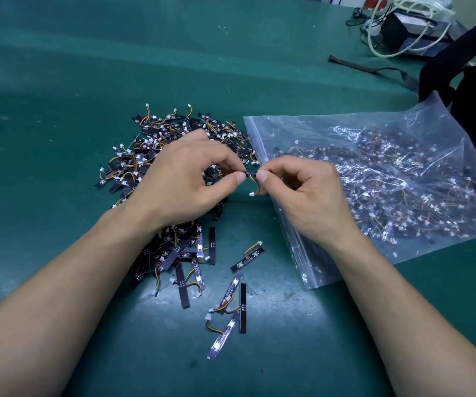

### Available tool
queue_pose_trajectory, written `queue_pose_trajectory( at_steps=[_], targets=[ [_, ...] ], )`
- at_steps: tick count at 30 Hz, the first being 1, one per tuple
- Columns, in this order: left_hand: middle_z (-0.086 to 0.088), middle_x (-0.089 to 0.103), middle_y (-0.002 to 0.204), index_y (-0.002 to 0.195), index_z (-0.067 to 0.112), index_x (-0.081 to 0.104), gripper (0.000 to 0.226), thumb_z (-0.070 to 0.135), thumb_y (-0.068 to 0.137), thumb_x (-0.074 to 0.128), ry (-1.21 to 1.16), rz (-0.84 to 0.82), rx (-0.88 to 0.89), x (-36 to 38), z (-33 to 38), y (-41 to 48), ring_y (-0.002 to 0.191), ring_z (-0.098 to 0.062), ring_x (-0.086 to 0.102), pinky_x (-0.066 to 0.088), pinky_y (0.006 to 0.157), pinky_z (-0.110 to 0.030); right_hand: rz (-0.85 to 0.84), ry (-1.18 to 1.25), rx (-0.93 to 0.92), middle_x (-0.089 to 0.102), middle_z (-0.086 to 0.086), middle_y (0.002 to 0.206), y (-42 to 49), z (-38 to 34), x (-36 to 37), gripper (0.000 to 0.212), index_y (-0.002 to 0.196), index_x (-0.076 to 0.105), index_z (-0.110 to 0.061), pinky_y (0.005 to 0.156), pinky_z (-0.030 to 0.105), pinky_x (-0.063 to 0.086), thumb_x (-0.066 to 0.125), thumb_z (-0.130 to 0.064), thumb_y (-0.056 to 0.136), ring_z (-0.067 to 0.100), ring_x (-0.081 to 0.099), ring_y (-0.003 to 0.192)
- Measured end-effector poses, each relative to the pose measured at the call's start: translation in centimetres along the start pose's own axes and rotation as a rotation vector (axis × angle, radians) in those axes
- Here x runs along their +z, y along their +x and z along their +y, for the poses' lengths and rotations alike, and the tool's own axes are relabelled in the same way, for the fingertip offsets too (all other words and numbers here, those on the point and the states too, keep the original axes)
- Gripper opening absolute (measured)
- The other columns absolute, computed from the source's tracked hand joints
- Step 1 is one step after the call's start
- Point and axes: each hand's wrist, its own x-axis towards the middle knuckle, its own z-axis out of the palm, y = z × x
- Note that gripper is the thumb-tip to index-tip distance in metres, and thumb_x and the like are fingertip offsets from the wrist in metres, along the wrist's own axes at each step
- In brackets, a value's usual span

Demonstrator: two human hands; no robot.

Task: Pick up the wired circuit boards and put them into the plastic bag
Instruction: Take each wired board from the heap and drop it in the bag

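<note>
A small black wired circuit board (251,173) is held level between both hands, its short wire and white plug dangling below. My left hand (182,179) pinches its left end with thumb and forefinger. My right hand (302,196) pinches its right end the same way, just over the bag's zip edge. A big pile of wired circuit boards (150,156) lies behind and under my left hand. The clear plastic bag (388,179) lies on the right, holding several boards.
Loose boards (228,308) are scattered on the green mat (59,110) near the front between my forearms. A black bag with a strap (474,90) stands at the far right. Cables and a dark box (403,27) sit at the back right.
</note>
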Motion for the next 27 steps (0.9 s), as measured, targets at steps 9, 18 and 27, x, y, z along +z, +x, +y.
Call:
queue_pose_trajectory(
  at_steps=[9, 18, 27],
  targets=[
    [0.018, 0.063, 0.074, 0.085, 0.023, 0.075, 0.01, 0.031, 0.089, 0.07, 0.038, 0.066, -0.045, -0.1, -0.4, 0.1, 0.074, -0.009, 0.046, 0.037, 0.067, -0.028, 0.055, -0.212, 0.081, 0.067, -0.018, 0.071, 0.0, 1.0, -0.3, 0.017, 0.096, 0.074, -0.027, 0.057, 0.022, 0.039, 0.076, -0.029, 0.079, 0.005, 0.045, 0.047],
    [0.018, 0.063, 0.069, 0.078, 0.024, 0.075, 0.017, 0.04, 0.086, 0.078, 0.111, 0.087, -0.146, -0.7, -1.0, 0.2, 0.073, -0.013, 0.05, 0.046, 0.066, -0.036, 0.071, -0.458, 0.164, 0.069, -0.019, 0.072, 0.3, 0.9, -1.2, 0.024, 0.095, 0.075, -0.028, 0.072, 0.03, 0.056, 0.073, -0.019, 0.074, -0.004, 0.055, 0.057],
    [0.023, 0.053, 0.066, 0.088, 0.027, 0.078, 0.01, 0.036, 0.091, 0.073, 0.214, -0.008, -0.25, -0.3, -0.1, 1.0, 0.076, -0.019, 0.053, 0.04, 0.07, -0.033, 0.277, -0.246, 0.189, 0.069, -0.018, 0.073, 0.8, 0.4, -1.8, 0.021, 0.089, 0.075, -0.027, 0.059, 0.016, 0.042, 0.068, -0.011, 0.079, -0.002, 0.052, 0.051]
  ],
)
